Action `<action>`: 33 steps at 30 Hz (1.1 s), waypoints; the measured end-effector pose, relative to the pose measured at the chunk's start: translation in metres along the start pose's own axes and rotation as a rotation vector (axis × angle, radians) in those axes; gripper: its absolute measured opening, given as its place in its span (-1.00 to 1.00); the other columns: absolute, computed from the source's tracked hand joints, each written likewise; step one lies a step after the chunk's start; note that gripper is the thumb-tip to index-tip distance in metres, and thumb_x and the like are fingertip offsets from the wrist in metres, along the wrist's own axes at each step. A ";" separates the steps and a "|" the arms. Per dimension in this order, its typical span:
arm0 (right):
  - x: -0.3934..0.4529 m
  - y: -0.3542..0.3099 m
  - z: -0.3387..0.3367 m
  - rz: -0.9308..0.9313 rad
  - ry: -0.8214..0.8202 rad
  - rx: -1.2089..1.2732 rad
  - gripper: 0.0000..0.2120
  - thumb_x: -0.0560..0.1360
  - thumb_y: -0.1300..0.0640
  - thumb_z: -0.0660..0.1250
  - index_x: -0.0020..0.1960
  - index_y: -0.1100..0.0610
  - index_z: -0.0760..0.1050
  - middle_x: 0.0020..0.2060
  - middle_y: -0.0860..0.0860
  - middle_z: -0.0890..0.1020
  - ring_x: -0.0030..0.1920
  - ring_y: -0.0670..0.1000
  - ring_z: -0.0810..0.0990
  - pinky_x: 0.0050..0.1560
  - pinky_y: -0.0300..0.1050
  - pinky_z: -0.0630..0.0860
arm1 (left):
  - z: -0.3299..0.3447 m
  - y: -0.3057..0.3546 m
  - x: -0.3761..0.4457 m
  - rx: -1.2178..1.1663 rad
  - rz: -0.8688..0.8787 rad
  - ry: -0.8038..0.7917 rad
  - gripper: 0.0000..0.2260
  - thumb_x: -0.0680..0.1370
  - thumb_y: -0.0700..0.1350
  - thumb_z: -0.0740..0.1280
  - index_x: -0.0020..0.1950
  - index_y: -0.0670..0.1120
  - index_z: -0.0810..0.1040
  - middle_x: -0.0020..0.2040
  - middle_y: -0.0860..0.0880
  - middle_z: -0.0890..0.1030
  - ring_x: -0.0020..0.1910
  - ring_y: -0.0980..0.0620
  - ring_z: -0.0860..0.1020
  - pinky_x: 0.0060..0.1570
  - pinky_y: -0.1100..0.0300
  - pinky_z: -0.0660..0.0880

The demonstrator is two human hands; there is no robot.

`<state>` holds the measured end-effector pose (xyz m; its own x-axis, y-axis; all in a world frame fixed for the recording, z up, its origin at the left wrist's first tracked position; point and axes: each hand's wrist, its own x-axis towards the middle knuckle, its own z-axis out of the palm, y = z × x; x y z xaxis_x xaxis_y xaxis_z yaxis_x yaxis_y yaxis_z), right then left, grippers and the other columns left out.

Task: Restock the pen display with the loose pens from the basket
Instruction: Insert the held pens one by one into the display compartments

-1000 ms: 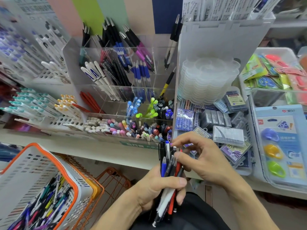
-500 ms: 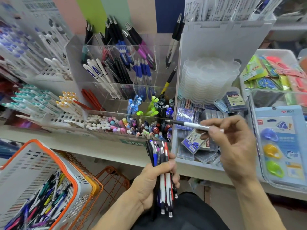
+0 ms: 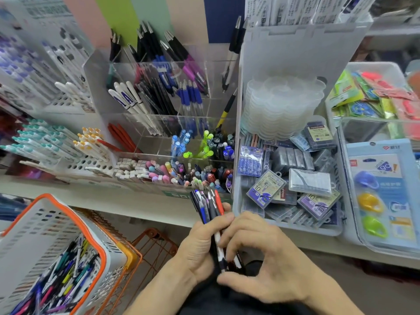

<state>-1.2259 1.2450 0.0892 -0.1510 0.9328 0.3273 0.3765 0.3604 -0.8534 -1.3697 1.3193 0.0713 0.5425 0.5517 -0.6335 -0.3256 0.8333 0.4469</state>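
Left grip [image 3: 200, 244] clasps pen bundle [image 3: 210, 205] — near upright, clips up; right grip [image 3: 256, 253] pinches its lower end.

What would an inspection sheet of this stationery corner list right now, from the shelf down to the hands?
Surface: white shelf, crowded with displays and bins.
Job's things: clear pen display, compartments partly filled; white basket with an orange rim, loose pens inside; bundle of pens held upright.
Clutter: bin of small boxes; stack of clear tubs; blister pack at the right.
Hands: left hand grips the bundle of pens; right hand curls its fingers on the bundle's lower part.
Cables: nothing seen.
Surroundings: orange wire rack under the basket; coloured panels behind the display.
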 end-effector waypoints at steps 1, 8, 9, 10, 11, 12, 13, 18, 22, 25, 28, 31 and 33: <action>0.001 0.001 0.000 0.011 0.031 0.009 -0.81 0.43 0.09 0.60 -0.19 0.09 0.59 -0.13 -0.11 0.66 -0.05 0.00 0.62 0.06 0.01 0.52 | 0.000 0.001 0.000 0.022 -0.007 -0.009 -0.57 0.15 -0.22 0.62 0.00 -0.11 0.71 -0.15 -0.17 0.58 -0.16 -0.08 0.55 -0.13 0.08 0.59; 0.020 0.007 -0.003 0.351 0.477 0.082 -0.89 0.52 -0.06 0.37 -0.03 -0.04 0.57 -0.14 -0.12 0.63 -0.10 0.00 0.61 -0.06 -0.07 0.53 | 0.005 0.001 -0.010 0.250 -0.080 -0.302 -0.69 0.36 -0.23 0.55 0.04 -0.23 0.57 -0.20 -0.17 0.43 -0.24 -0.10 0.45 -0.11 -0.01 0.49; 0.024 0.009 -0.005 0.417 0.460 0.134 -0.85 0.52 -0.09 0.36 0.04 -0.08 0.57 -0.07 -0.14 0.65 -0.03 -0.01 0.62 -0.03 -0.03 0.55 | 0.007 0.000 -0.012 0.275 -0.088 -0.338 -0.73 0.41 -0.26 0.51 0.05 -0.22 0.55 -0.22 -0.17 0.42 -0.27 -0.10 0.46 -0.13 -0.01 0.49; 0.029 0.013 -0.008 0.479 0.414 0.205 -0.82 0.52 -0.11 0.36 0.09 -0.12 0.58 -0.03 -0.15 0.66 0.01 -0.03 0.63 -0.03 -0.03 0.57 | 0.007 -0.001 -0.012 0.290 -0.096 -0.364 -0.75 0.45 -0.29 0.46 0.09 -0.21 0.54 -0.22 -0.16 0.43 -0.28 -0.10 0.47 -0.13 -0.01 0.51; 0.032 0.016 -0.011 0.534 0.351 0.275 -0.82 0.54 -0.09 0.38 0.13 -0.13 0.59 0.00 -0.14 0.67 0.02 -0.05 0.64 -0.09 -0.09 0.58 | 0.007 -0.002 -0.012 0.306 -0.109 -0.383 -0.75 0.47 -0.32 0.41 0.14 -0.20 0.53 -0.23 -0.15 0.43 -0.28 -0.10 0.49 -0.12 -0.01 0.52; 0.036 0.019 -0.015 0.582 0.276 0.332 -0.85 0.58 -0.02 0.39 0.14 -0.12 0.61 0.01 -0.09 0.69 -0.02 -0.05 0.65 -0.20 -0.18 0.55 | 0.007 -0.002 -0.012 0.325 -0.122 -0.395 -0.74 0.49 -0.34 0.38 0.16 -0.19 0.53 -0.23 -0.15 0.44 -0.27 -0.11 0.50 -0.11 -0.02 0.53; 0.039 0.022 -0.018 0.618 0.201 0.362 -0.87 0.61 0.06 0.39 0.14 -0.08 0.64 0.00 -0.03 0.70 -0.08 0.03 0.65 -0.30 -0.23 0.53 | 0.006 -0.002 -0.012 0.345 -0.136 -0.413 -0.72 0.49 -0.35 0.36 0.19 -0.20 0.52 -0.24 -0.15 0.45 -0.25 -0.12 0.51 -0.08 -0.03 0.53; 0.044 0.031 -0.026 0.668 0.078 0.311 -0.88 0.60 0.18 0.40 0.04 0.01 0.70 -0.12 0.06 0.73 -0.12 0.00 0.67 0.01 -0.08 0.58 | 0.003 -0.004 -0.013 0.380 -0.156 -0.456 -0.63 0.48 -0.34 0.37 0.28 -0.22 0.44 -0.24 -0.16 0.47 -0.24 -0.13 0.53 -0.06 -0.07 0.52; 0.044 0.031 -0.037 0.695 -0.030 0.417 -0.91 0.58 0.22 0.42 0.05 0.13 0.69 -0.10 0.17 0.73 -0.14 -0.05 0.65 -0.01 -0.18 0.56 | 0.002 -0.003 -0.013 0.399 -0.136 -0.454 -0.61 0.47 -0.32 0.38 0.29 -0.21 0.44 -0.25 -0.15 0.48 -0.26 -0.12 0.52 -0.08 -0.03 0.51; 0.046 0.030 -0.038 0.676 0.010 0.404 -0.93 0.55 0.25 0.45 -0.04 0.15 0.71 -0.16 0.08 0.75 -0.15 -0.07 0.67 -0.06 -0.23 0.56 | 0.002 -0.001 -0.012 0.406 -0.137 -0.464 -0.62 0.49 -0.33 0.36 0.29 -0.21 0.44 -0.23 -0.16 0.46 -0.26 -0.12 0.52 -0.08 -0.03 0.50; 0.053 0.031 -0.037 0.654 0.145 0.327 -0.91 0.57 0.21 0.43 -0.07 0.10 0.70 -0.21 0.01 0.73 -0.19 -0.07 0.63 -0.08 -0.18 0.57 | 0.001 -0.001 -0.012 0.411 -0.142 -0.464 -0.64 0.49 -0.36 0.34 0.28 -0.22 0.46 -0.22 -0.17 0.45 -0.26 -0.12 0.53 -0.08 -0.03 0.52; 0.062 0.029 -0.046 0.570 0.435 0.382 -0.90 0.61 0.23 0.35 -0.05 0.12 0.62 -0.25 -0.05 0.69 -0.23 -0.10 0.61 -0.16 -0.21 0.58 | 0.002 -0.003 -0.013 0.388 -0.133 -0.440 -0.67 0.48 -0.35 0.34 0.25 -0.21 0.49 -0.24 -0.17 0.43 -0.29 -0.11 0.51 -0.13 -0.02 0.53; 0.065 0.023 -0.056 0.470 0.605 0.379 -0.91 0.65 0.22 0.29 0.00 0.14 0.55 -0.23 -0.02 0.66 -0.26 -0.07 0.62 -0.19 -0.20 0.59 | 0.003 -0.003 -0.013 0.335 -0.113 -0.397 -0.67 0.45 -0.33 0.36 0.22 -0.22 0.49 -0.27 -0.15 0.41 -0.34 -0.10 0.48 -0.18 0.01 0.52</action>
<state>-1.1753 1.3145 0.1134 0.4986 0.8664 -0.0264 -0.0694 0.0095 -0.9975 -1.3735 1.3094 0.0796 0.8326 0.3490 -0.4301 -0.0184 0.7936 0.6082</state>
